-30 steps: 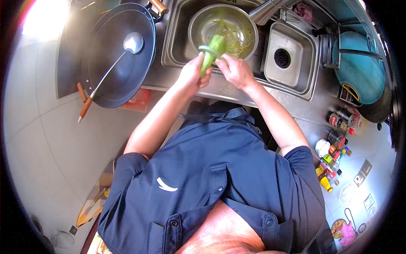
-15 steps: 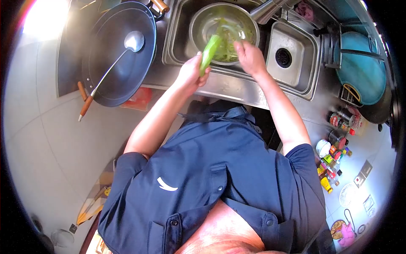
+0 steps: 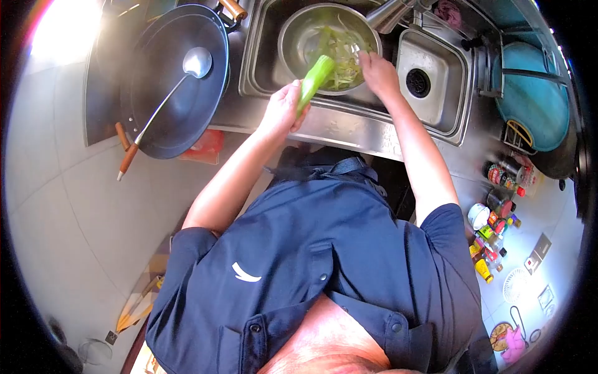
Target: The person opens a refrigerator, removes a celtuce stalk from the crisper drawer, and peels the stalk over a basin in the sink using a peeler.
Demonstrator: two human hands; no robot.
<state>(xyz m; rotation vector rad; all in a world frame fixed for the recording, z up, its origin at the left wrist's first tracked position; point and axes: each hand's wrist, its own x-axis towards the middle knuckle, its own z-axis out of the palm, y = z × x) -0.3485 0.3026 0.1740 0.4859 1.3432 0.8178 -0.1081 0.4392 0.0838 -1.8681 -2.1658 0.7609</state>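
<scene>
My left hand (image 3: 283, 109) is closed around the lower end of a pale green peeled stalk (image 3: 316, 78), which looks like celtuce. The stalk tilts up and to the right, its top over the near rim of a metal bowl (image 3: 283, 53). Thin green peelings (image 3: 341, 59) lie inside the bowl. At the bowl's right rim, my right hand (image 3: 379, 73) is closed on a small silvery tool (image 3: 355, 50), apparently a peeler, mostly hidden by the fingers. The tool is apart from the stalk.
The bowl sits in the larger sink basin (image 3: 261, 68), beside a smaller basin (image 3: 430, 53) with a black drain. To the left is a dark wok (image 3: 168, 112) with a ladle (image 3: 197, 62) in it. A faucet (image 3: 389, 15) reaches over the bowl's right side. Bottles (image 3: 486, 246) stand at right.
My right hand has moved slightly right and up, away from the stalk. The stalk leans farther right. My left hand has shifted little.
</scene>
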